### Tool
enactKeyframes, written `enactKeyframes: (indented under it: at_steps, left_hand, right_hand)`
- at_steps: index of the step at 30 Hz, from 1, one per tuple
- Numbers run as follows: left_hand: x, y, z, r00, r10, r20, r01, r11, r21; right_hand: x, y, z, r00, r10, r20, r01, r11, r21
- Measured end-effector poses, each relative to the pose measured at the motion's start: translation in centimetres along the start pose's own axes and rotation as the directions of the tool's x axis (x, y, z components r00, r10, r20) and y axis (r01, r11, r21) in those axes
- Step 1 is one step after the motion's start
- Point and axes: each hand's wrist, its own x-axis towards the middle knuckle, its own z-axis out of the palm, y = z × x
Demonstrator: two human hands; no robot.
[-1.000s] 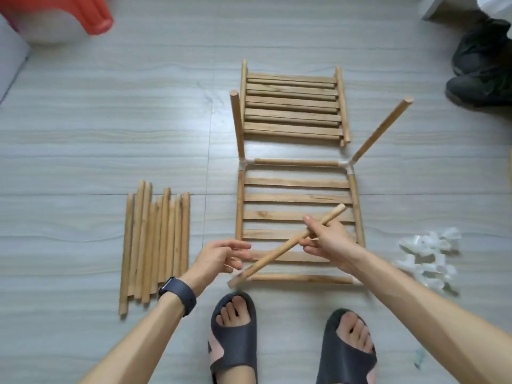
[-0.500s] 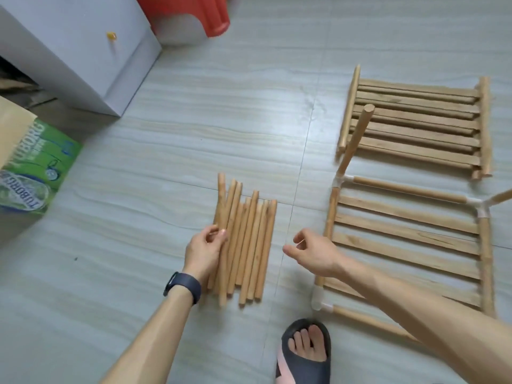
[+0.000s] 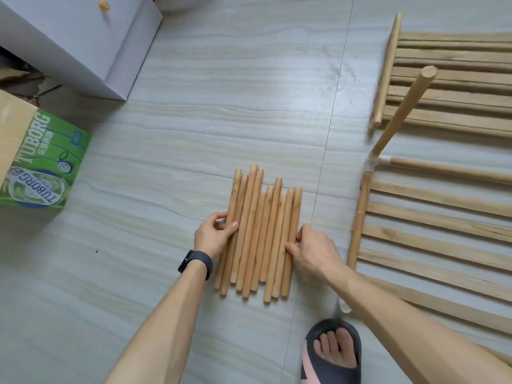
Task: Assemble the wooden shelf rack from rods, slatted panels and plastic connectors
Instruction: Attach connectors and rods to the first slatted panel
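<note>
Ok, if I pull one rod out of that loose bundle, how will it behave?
Probably stiff: the loose rods lie straight. Apt to roll: round dowels on smooth floor tile, held together only by the left hand and right hand at the sides. Likely light, being slim bare wood.

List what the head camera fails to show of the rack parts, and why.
- Far slatted panel and near slatted panel: head view, right ends cut off by the frame edge.
- Near plastic connector: head view, blurred, partly behind the right forearm.
- Rod pile: head view, count unclear; rods overlap, and the left hand and right hand cover some.
</note>
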Motion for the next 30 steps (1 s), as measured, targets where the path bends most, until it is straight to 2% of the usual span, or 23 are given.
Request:
enactKeyframes:
  at_steps: [5,9,14,17,19,22,24,27,30]
  left_hand:
    - [0.6,1.2,0.2,1.0,-0.023,-0.001,0.023,0.996,0.088]
    - [0.2,1.5,0.1,1.0,-0.008,0.022,0.004,0.983,0.186]
    - [-0.5,2.4,0.6,0.997,-0.035,0.066,0.012,0.947,0.32]
    - [-2.1,4.9,2.5,0.996,0.085,-0.004,-0.074,0.891,0.447]
    - [-3.6,6.8,4.5,0.976,0.217,-0.001,-0.19,0.858,0.476]
    - [-6.3,9.5,8.5,0.923,0.359,0.138,-0.382,0.82,0.426]
    - [-8.9,11.2,11.0,0.869,0.425,0.252,-0.494,0.758,0.426]
    - [-12.8,12.6,14.8,0.719,0.538,0.441,-0.694,0.524,0.494]
    - [-16.3,13.1,18.9,0.572,0.519,0.635,-0.816,0.286,0.502]
  right_hand:
    - [1.0,0.0,-0.1,0.999,0.031,0.043,-0.028,0.998,-0.052]
    - [0.7,-0.2,-2.4,0.99,0.044,0.132,-0.047,0.999,0.015]
    - [-2.1,-0.2,-8.7,0.974,-0.038,0.223,0.038,0.999,0.002]
    - [-4.2,1.6,-12.2,0.975,-0.067,0.211,0.082,0.995,-0.064]
    - [-5.8,3.5,-13.8,0.984,-0.072,0.166,0.075,0.997,-0.011]
    - [-8.3,6.8,-15.2,0.998,-0.014,0.058,0.006,0.991,0.137]
    - [-9.8,9.3,-15.5,0.999,0.048,-0.014,-0.044,0.975,0.216]
    - [-12.1,13.0,-15.4,0.986,0.144,-0.089,-0.108,0.941,0.322]
    - [-14.6,16.6,-15.1,0.951,0.258,-0.169,-0.159,0.881,0.446]
